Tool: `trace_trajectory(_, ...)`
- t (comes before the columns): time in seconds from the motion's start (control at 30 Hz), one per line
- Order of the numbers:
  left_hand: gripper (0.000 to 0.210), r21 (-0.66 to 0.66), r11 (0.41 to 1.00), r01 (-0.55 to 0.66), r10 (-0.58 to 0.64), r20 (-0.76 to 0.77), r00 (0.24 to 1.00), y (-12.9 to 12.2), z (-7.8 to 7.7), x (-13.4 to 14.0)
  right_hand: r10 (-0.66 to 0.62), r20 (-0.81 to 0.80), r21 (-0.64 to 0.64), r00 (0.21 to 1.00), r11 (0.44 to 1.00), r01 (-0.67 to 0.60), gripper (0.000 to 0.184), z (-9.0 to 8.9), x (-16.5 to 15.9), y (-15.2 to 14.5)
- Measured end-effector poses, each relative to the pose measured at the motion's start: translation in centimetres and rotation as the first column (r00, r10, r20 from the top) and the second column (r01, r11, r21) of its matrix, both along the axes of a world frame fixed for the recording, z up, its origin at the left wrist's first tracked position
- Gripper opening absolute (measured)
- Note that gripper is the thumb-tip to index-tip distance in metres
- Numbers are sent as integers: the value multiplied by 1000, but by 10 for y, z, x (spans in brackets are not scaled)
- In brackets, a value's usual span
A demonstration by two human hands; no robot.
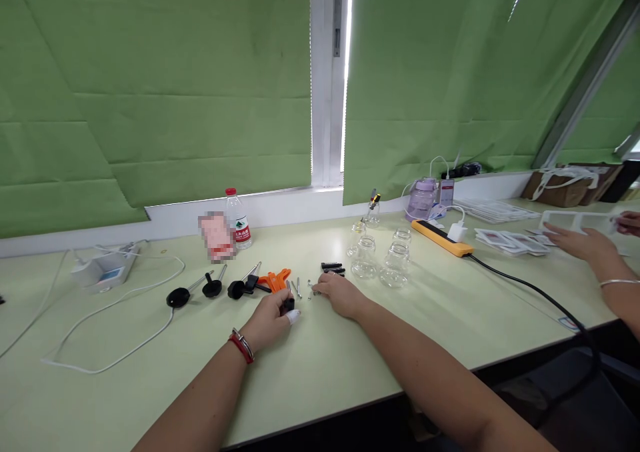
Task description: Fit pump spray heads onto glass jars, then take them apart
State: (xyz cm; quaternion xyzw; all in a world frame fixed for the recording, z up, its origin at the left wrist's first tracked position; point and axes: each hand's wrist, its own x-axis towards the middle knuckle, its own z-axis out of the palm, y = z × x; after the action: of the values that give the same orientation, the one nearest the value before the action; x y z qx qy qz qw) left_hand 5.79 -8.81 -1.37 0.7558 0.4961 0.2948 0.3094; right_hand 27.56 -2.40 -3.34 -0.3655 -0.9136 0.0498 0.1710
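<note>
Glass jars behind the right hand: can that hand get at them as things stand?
Probably yes. The right hand rests on the table just short of the glass jars, with only bare tabletop between them.

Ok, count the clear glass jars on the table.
4 in a cluster right of the right hand: two front glass jars, two behind. A smaller jar-like thing stands farther back; more could be hidden.
</note>
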Motion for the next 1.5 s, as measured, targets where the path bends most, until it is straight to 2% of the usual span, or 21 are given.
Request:
trace_trajectory(0.23, 13, -1, 1000, 2, -2, 6, 1000, 0, 1, 1, 26, 48, 15, 998, 1000, -27, 44, 8, -2, -6)
trace_trajectory(0.5, 13, 6, 1000, 5, -5, 5, 1000, 0, 2, 1, 21, 9, -16, 1000, 1000, -21, 60, 2, 2, -1)
trace_trajectory(0.8, 11, 19, 1000, -1, 2, -10, 1000, 0, 0, 0, 39, -137, -76, 990, 996, -50, 45, -2, 5, 6)
trace_trajectory(1.2, 15, 26, 1000, 5, -4, -39, 999, -2, 6, 1, -196, -394, -258, 898, 961, 97, 26, -5, 19, 13)
trace_trajectory(1.5, 14, 20, 1000, 2, -1, -50, 999, -2, 7, 0, -241, -439, -334, 866, 938, 92, 21, 0, 21, 10)
